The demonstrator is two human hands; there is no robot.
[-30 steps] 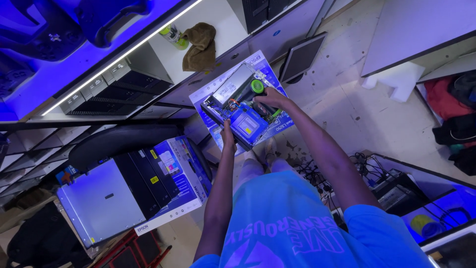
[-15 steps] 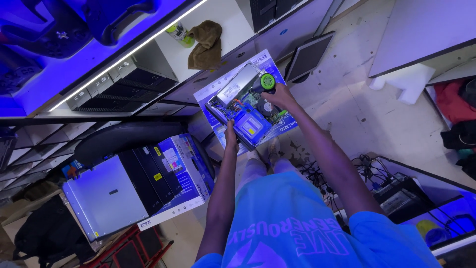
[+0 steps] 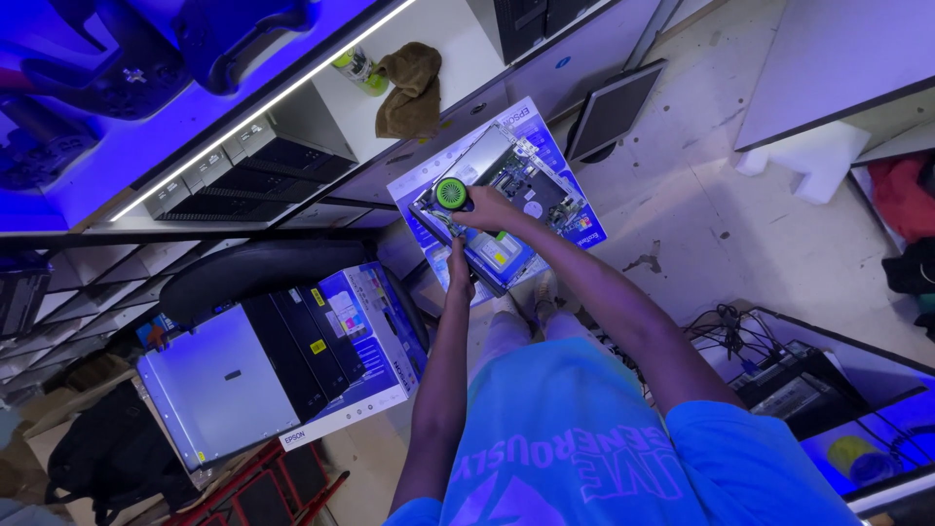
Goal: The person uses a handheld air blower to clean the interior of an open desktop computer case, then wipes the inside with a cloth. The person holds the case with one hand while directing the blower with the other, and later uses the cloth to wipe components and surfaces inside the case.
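Below, right hand (image 3: 487, 207) fingers gripping green-capped tool (image 3: 449, 192) over open computer chassis (image 3: 506, 195); left hand (image 3: 458, 268) fingers curled on chassis edge; speckled floor (image 3: 701, 195).

The blower (image 3: 449, 192) shows a bright green ring round a black centre. The open computer (image 3: 497, 200) is silver-grey with a green board inside and a yellow sticker. Under it the box (image 3: 575, 219) is blue and white. The towel (image 3: 409, 88) is olive brown, the shelf light violet-blue, the shirt (image 3: 584, 438) pale blue with lighter lettering, the floor (image 3: 701, 185) speckled cream.
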